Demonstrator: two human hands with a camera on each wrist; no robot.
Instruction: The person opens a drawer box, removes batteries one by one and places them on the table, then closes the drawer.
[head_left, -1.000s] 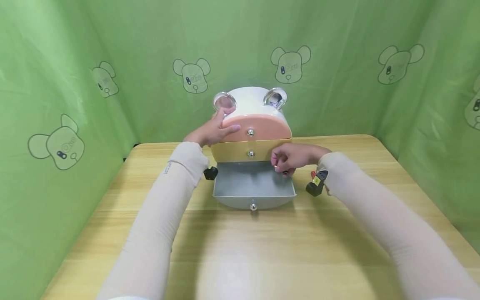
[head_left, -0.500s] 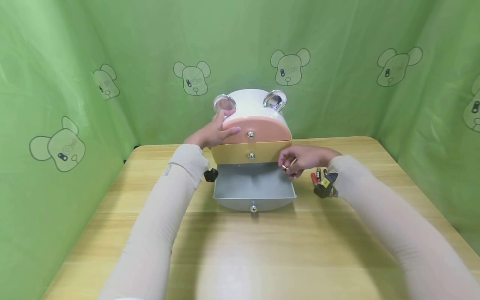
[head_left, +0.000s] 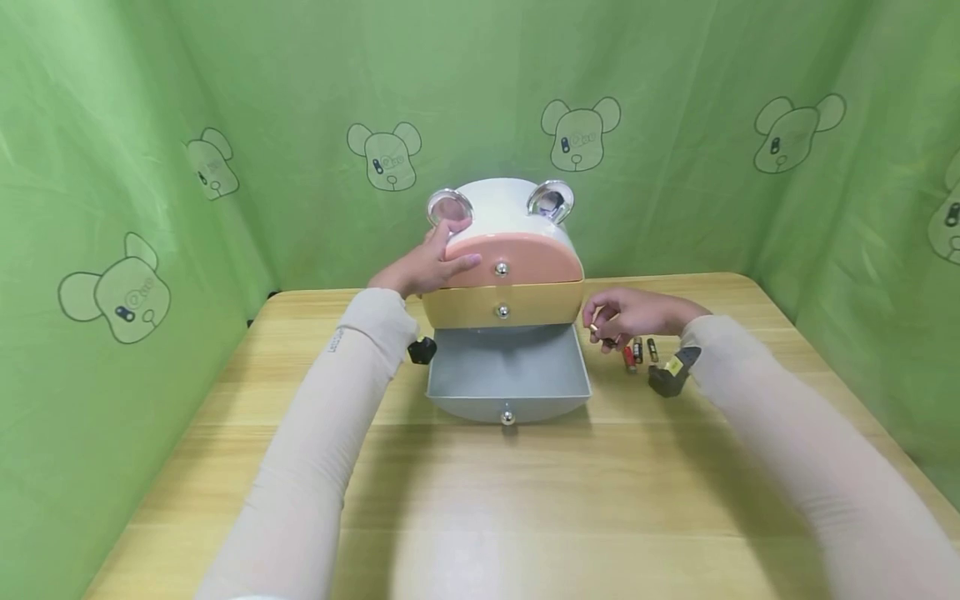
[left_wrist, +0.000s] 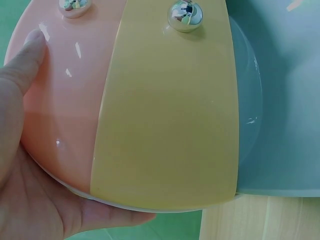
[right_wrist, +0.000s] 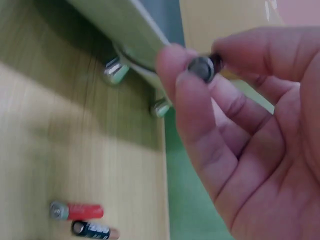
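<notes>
A small cabinet with a white top [head_left: 498, 200] and silver ears stands on the table. Its pink top drawer [head_left: 540, 254] and yellow middle drawer [head_left: 465, 306] are closed, while the grey-blue bottom drawer [head_left: 510, 367] is pulled out. My left hand [head_left: 423, 262] rests on the cabinet's left side, its straight thumb [left_wrist: 31, 57] on the pink front and its fingers along the side. To the right of the pulled-out drawer, my right hand [head_left: 630, 315] pinches a dark battery [right_wrist: 204, 69] between thumb and fingertips, above the table.
On the table below my right hand lie a red battery [head_left: 629, 360], a black battery [head_left: 637, 349] and another dark battery [head_left: 652, 349]. A black wrist camera [head_left: 670, 379] hangs under the right wrist. Green curtains [head_left: 480, 92] enclose the table [head_left: 480, 508].
My right hand has moved right, from over the bottom drawer to beside it, still pinching the battery. The batteries on the table have come into view. My left hand stays put.
</notes>
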